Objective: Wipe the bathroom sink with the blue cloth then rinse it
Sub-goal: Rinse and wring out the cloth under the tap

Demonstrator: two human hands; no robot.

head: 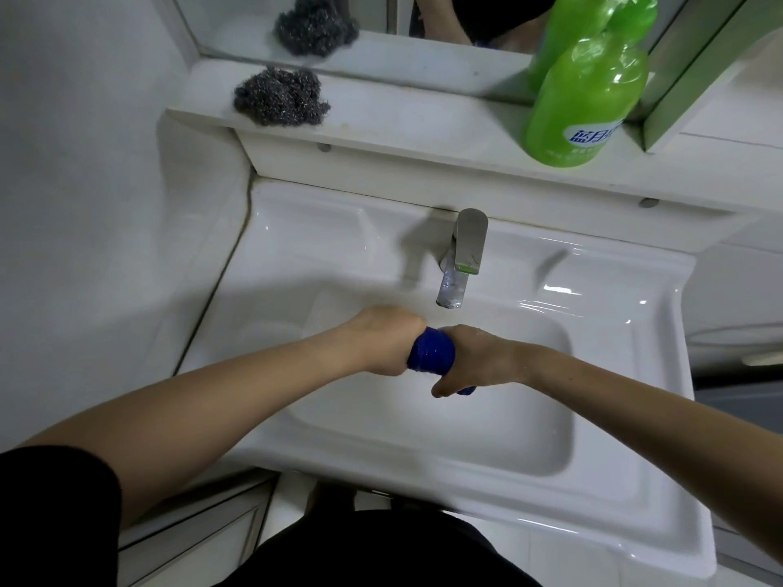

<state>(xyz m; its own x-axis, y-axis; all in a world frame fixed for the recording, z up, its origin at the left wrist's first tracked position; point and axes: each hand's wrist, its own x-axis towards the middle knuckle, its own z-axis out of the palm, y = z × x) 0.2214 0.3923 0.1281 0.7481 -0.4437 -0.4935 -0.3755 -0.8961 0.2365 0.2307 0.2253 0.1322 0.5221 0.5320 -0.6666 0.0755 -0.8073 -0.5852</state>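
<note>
the blue cloth is rolled up just in front of the tap, over the sink. the left hand grips one end tight and the right hand grips the other. it looks like they twist it so the water drips into the sink. behind the tap, a grey wire scrubber sits to the left and a green bottle to the right, both well out of the way

Blue cloth bunched into a tight roll, above white sink basin, below faucet
</note>
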